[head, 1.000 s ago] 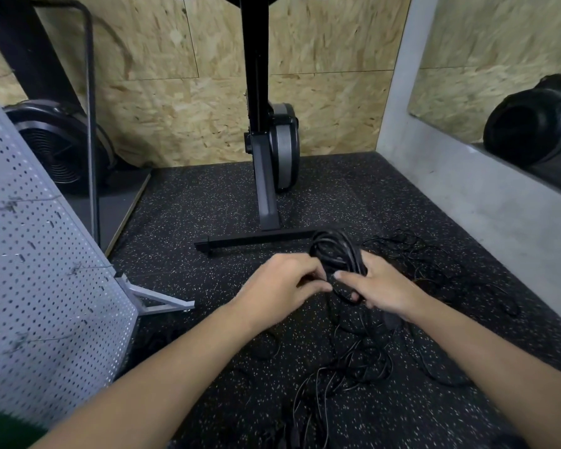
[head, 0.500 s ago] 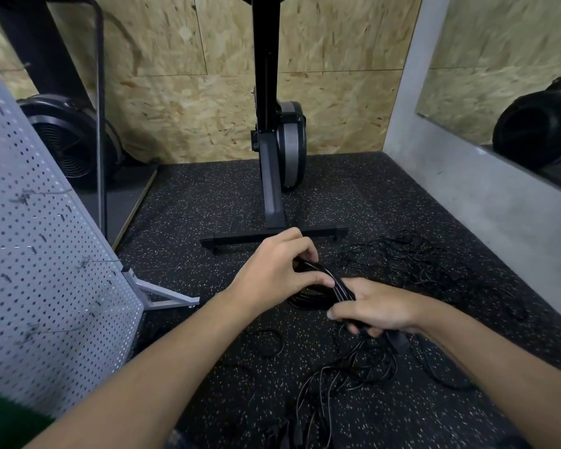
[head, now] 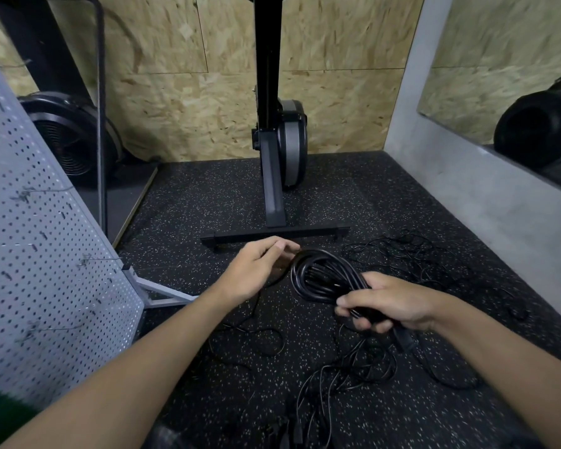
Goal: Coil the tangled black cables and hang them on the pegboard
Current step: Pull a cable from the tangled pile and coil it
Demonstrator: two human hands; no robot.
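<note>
Gripping coiled cable [head: 321,280] in right hand [head: 389,306], fingers curled round near side of bundle. Left hand [head: 253,273] relaxed, holding nothing, just left of coil.

Risks:
- loops untied, so one-handed hold may let them spring apart
- plug end hanging under right hand could snag loose tangle [head: 347,371] on floor below when lifted

Target pegboard [head: 46,270] well apart, left of left hand, with thin hooks [head: 88,259]. Machine base bar [head: 272,233] just beyond hands. Further tangle [head: 402,254] beyond right hand.

Glossy black plastic-sheathed coiled cable [head: 324,280], matt speckled rubber floor [head: 208,196], perforated grey metal pegboard [head: 39,254], rough chipboard wall [head: 191,108], smooth grey side wall [head: 486,202]
</note>
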